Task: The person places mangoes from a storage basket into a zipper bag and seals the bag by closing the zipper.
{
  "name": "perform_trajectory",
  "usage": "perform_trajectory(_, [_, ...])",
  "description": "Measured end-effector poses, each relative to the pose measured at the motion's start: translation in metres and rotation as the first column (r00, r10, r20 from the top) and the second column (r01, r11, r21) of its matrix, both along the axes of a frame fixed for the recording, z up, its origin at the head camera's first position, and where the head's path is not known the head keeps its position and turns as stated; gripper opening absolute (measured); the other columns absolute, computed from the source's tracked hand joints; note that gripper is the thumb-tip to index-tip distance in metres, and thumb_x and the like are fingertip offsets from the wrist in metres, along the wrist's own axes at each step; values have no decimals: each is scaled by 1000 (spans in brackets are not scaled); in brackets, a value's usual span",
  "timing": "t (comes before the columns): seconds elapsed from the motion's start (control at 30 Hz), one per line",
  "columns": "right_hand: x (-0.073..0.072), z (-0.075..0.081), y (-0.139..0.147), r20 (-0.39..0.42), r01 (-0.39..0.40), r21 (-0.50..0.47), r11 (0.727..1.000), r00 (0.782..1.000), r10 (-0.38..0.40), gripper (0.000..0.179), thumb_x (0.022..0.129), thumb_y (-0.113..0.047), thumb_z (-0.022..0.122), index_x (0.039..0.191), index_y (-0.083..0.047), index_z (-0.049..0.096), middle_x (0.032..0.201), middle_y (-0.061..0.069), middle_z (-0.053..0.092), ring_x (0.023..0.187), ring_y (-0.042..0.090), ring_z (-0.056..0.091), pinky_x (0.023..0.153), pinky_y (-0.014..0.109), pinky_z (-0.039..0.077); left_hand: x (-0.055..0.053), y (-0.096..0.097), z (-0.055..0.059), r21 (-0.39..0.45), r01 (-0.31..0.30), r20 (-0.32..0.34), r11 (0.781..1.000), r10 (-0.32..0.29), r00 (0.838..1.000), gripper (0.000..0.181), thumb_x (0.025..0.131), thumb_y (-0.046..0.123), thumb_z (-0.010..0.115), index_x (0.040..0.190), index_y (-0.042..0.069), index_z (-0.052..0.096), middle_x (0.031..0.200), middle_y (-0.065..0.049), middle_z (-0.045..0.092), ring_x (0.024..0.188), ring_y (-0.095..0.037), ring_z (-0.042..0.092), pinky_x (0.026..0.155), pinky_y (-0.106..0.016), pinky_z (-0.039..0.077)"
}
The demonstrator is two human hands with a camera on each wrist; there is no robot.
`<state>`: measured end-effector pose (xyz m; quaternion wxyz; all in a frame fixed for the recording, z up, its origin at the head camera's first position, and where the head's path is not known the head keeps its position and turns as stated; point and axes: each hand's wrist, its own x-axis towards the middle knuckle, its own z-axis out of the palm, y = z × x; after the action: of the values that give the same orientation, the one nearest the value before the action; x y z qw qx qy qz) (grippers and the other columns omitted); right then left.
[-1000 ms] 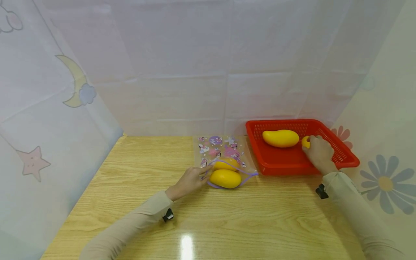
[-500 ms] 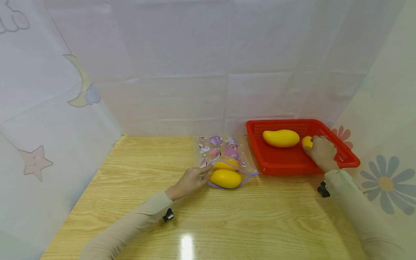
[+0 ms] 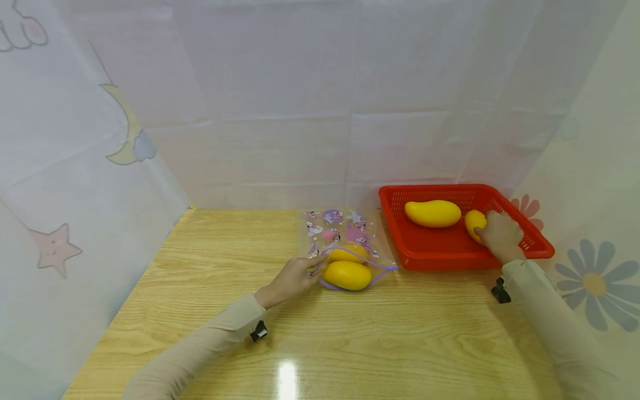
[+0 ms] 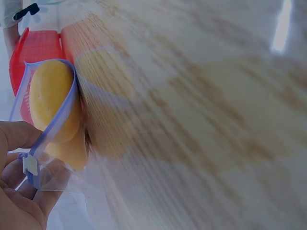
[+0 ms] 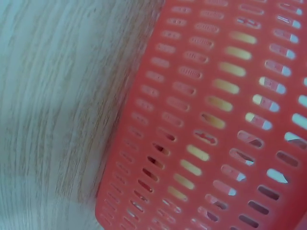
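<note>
My left hand pinches the left edge of a clear zip bag with a purple rim; the left wrist view shows thumb and fingers beside its white slider. Two yellow mangoes lie in the open bag: a front mango at the mouth and a rear mango behind it. In the red basket, my right hand holds a smaller-looking mango from its right side, thumb on its front; the other fingers are mostly hidden. Basket wall blocks this hand in the right wrist view.
The red basket stands at the table's back right, with slotted walls. Left of the held mango lies a larger mango. Printed cloth hangs behind the wooden table and along both sides.
My right hand has shifted slightly right and toward me over the mango in the basket, so more of that mango shows. My left hand and the bag have stayed put.
</note>
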<state>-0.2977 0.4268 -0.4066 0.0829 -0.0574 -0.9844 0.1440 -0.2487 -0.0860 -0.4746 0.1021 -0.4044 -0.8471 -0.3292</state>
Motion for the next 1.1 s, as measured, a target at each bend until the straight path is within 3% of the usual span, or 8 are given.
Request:
perform_trajectory(0.2, [-1,-2,7,20,14,-17,1000,1000,-13,35,92,-21,67,93,11,53,76,21,48,69,44,49,59,60,45,0,1,0,-3,3,-4,1000,-3,1000,49,89,-2,71,135,-5,56,64,1,57,47,1,29,44,-15,33])
perform_trajectory(0.37, [-2,-4,10,43,29,-33,999,999,-28,35,92,-24,67,86,8,52,70,17,46,65,40,49,57,51,43,1,1,0,7,18,2,1000,-18,1000,50,89,-3,70,136,-6,55,73,-5,65,46,2,29,43,-15,35])
perform_trajectory(0.73, [3,-2,9,106,24,-78,997,994,-16,39,92,-25,66,89,10,49,69,16,46,67,37,50,62,52,44,0,1,-2,12,31,-5,999,-31,1000,51,88,-4,70,136,-7,54,82,-9,70,46,2,30,44,-14,37])
perform_trajectory(0.97, [3,1,8,150,32,-93,995,988,-18,43,93,-28,66,93,11,50,72,17,49,71,40,50,68,60,45,1,0,-1,23,45,-2,999,-45,999,54,88,-6,70,139,-6,51,109,-20,71,47,2,31,45,-15,38])
perform_trajectory(1.1, [2,0,8,175,36,-94,995,984,-19,42,94,-28,64,93,11,50,72,17,47,72,40,50,69,61,44,0,0,-1,24,46,-9,999,-46,999,53,88,-6,70,138,-7,52,112,-21,70,48,2,31,46,-14,39])
